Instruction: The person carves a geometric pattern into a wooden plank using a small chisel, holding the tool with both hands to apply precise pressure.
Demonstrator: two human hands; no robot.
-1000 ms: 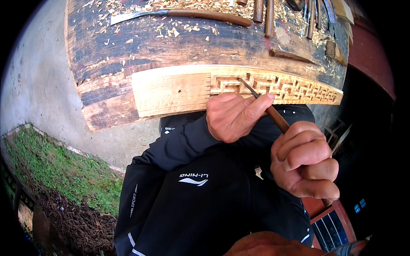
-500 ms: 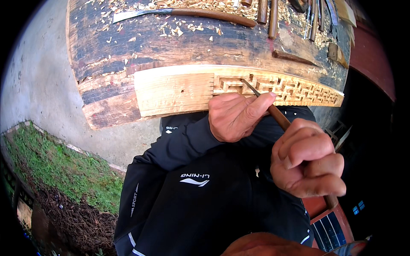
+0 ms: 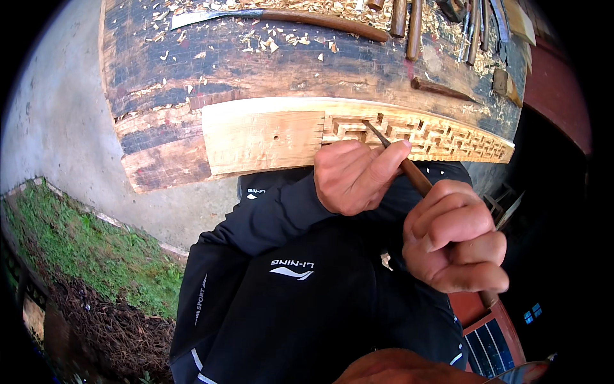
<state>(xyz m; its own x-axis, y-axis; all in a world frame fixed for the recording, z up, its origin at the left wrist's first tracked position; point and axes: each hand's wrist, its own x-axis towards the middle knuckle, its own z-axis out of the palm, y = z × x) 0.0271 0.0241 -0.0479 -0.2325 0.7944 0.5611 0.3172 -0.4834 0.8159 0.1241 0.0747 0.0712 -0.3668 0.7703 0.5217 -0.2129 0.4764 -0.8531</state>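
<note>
A long pale wooden board [image 3: 262, 142] lies along the near edge of the workbench, plain at its left end. A geometric openwork pattern is cut through its right part. My right hand [image 3: 453, 235] is closed around the wooden handle of a carving chisel [image 3: 417, 178], whose butt shows below the fist. The chisel's thin dark tip rests in a cut of the pattern, near the pattern's left end. At the board's near edge, my left hand [image 3: 353, 178] is closed, its thumb pressed along the chisel's shank; its fingertips are hidden underneath.
Wood shavings and chips litter the workbench [image 3: 256, 77]. A long-handled blade [image 3: 320, 21] lies at the far side. Several wooden-handled tools [image 3: 414, 32] sit at the far right, with a wooden stick [image 3: 444, 88] and a small wood block [image 3: 505, 84] nearer.
My right hand has shifted slightly left and up, towards the board. The chisel tip stays in about the same cut, and my left hand keeps its place. The whole view has shifted a little.
</note>
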